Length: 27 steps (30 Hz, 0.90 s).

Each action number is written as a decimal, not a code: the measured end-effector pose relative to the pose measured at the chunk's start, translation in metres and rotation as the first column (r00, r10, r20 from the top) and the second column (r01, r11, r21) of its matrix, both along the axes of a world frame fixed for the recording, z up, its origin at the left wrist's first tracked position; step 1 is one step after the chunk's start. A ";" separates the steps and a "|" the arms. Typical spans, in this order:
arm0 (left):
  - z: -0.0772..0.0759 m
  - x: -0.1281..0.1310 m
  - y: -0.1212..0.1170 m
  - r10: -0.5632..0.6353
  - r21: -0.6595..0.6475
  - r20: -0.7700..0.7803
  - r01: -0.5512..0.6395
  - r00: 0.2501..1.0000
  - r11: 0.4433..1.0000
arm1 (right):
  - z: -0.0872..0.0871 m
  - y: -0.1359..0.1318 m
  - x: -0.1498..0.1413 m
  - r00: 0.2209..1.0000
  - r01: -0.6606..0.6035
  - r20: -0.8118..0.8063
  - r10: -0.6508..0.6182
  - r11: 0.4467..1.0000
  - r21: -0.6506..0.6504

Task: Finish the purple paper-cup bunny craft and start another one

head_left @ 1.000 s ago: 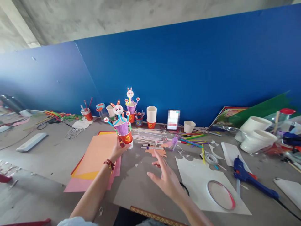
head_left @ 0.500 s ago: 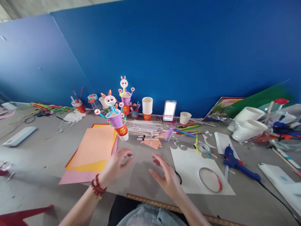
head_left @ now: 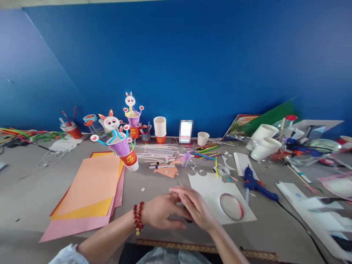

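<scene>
My left hand (head_left: 164, 209), with a red bead bracelet at the wrist, reaches in over the table, fingers and thumb stretched out. Laid across its fingers is my right hand (head_left: 198, 208), its fingers extended too. I see nothing gripped in either hand. Part of a black loop (head_left: 188, 220) shows beneath them, mostly covered. To the right lies a cut white sheet (head_left: 205, 183) with a roll of tape (head_left: 231, 206) on it. Left of my hands are stacked coloured sheets (head_left: 90, 183) and a rabbit figure made from paper cups (head_left: 118, 145).
A blue glue gun (head_left: 257, 185) with a cord lies at right, near a white power strip (head_left: 305, 212). Behind stand a second rabbit figure (head_left: 133, 119), stacked white cups (head_left: 160, 126), a phone (head_left: 186, 131) and a small cup (head_left: 203, 138). Sticks and markers (head_left: 162, 166) are strewn before them.
My hands were apart above the table; they have come together, the right over the left. The view has turned to the right.
</scene>
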<state>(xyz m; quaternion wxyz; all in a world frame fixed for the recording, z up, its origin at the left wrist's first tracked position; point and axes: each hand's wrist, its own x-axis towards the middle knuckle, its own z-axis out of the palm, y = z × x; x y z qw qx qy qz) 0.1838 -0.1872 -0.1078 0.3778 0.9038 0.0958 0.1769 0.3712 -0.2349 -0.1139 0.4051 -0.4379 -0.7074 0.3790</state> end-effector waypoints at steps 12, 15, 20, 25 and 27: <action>0.007 0.014 0.006 -0.115 -0.243 0.115 0.140 0.987 0.960 | -0.011 0.008 0.002 1.000 0.006 0.009 -0.008 0.969 0.246; 0.014 0.015 0.006 -0.120 -0.316 0.212 0.184 0.970 0.931 | -0.010 0.012 0.002 0.995 0.091 -0.054 -0.080 0.963 0.252; 0.013 -0.002 0.008 -0.062 -0.280 0.111 0.091 0.992 0.956 | -0.008 0.015 0.039 0.775 0.631 -0.158 -0.612 0.766 0.123; 0.011 -0.007 0.007 -0.021 -0.186 0.071 0.034 0.997 0.982 | -0.001 0.005 0.044 0.893 0.418 0.052 -0.447 0.866 0.275; 0.008 -0.003 0.006 0.002 -0.197 0.098 0.017 0.995 0.980 | 0.000 0.001 0.030 0.942 0.270 0.107 -0.317 0.909 0.317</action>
